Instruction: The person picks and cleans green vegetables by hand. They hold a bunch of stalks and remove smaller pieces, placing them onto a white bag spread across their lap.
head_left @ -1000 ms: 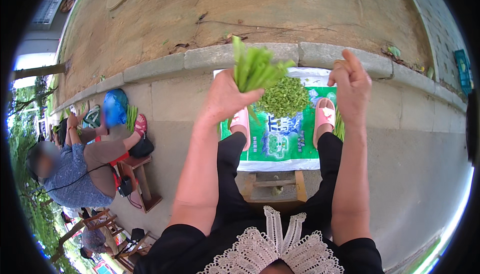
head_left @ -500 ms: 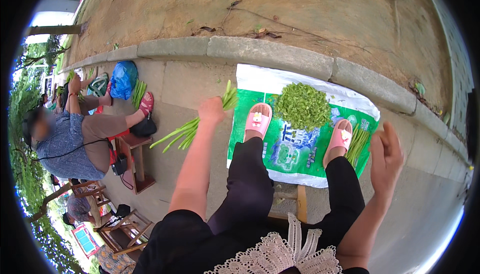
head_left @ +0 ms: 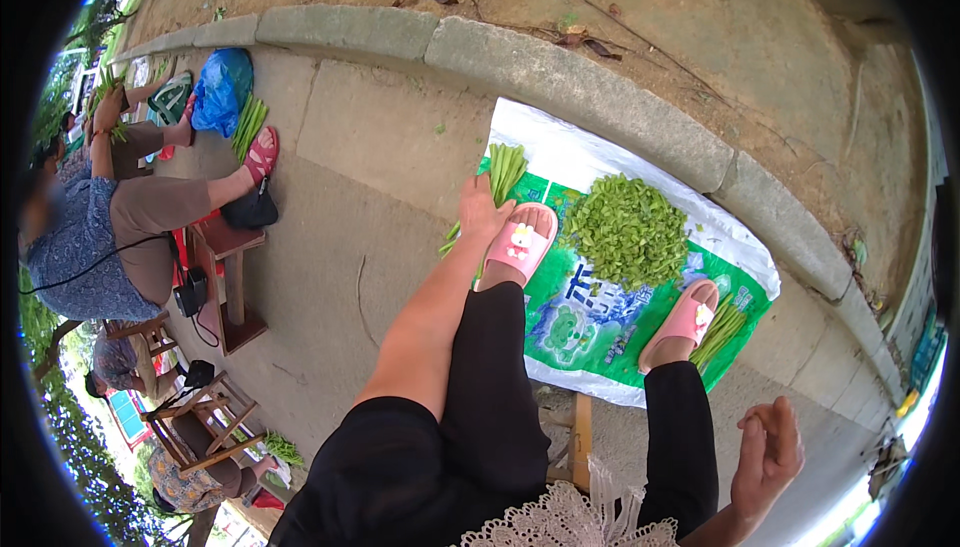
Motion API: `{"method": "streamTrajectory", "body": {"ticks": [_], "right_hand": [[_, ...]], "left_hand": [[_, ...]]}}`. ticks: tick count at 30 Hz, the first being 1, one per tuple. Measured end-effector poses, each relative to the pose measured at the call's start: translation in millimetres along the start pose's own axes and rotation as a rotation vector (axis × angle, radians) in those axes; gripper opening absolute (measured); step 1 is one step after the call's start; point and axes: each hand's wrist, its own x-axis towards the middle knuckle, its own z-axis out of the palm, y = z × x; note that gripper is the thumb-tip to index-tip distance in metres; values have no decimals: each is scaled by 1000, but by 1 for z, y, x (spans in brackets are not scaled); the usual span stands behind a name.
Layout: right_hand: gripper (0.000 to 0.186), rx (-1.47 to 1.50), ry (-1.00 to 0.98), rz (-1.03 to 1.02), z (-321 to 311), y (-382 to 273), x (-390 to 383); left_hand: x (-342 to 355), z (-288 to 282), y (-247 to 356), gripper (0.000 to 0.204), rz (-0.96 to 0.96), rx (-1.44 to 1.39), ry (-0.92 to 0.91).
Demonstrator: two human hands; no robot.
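Note:
My left hand (head_left: 482, 213) is closed round a bundle of long green vegetable stalks (head_left: 508, 167), low at the left edge of a green and white plastic sheet (head_left: 622, 333). Their thicker ends point away from me, and my hand hides the middle. Right beside it is my left pink slipper (head_left: 522, 239). My right hand (head_left: 768, 459) hovers right of my right knee, fingers loosely bent and thumb apart, holding nothing. A heap of chopped green pieces (head_left: 628, 231) lies on the sheet between my feet. More stalks (head_left: 724, 329) lie beside my right slipper (head_left: 686, 323).
A stone kerb (head_left: 560, 77) runs beyond the sheet, with bare soil past it. At left, a seated person (head_left: 95, 237) handles green stalks near a blue plastic bag (head_left: 222, 92). Wooden stools (head_left: 232, 282) stand on the paving, and another person sits at lower left.
My left hand has brought the stalks from the left of the sheet onto its left edge, beside my slipper. My right hand has drawn back toward me. The whole view has shifted and turned.

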Motion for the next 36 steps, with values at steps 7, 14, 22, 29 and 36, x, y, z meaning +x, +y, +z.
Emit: {"method": "streamTrajectory", "body": {"ticks": [7,14,22,29,36], "right_hand": [[41,127,72,188,-23,44,-11],[38,340,269,877,34,208,-68],[9,278,303,1039,80,304,-130],[30,-106,245,1068,108,358,-127],[84,-241,273,942,129,364,-74]], "left_hand": [[20,-28,-20,51,-36,-390,-59],[9,2,-47,39,100,-212,-91],[-14,-31,-49,44,-66,-143,-130],[-92,-60,-86,43,-184,-359,-284],[-99,-77,-41,43,-378,-391,-345]]}}
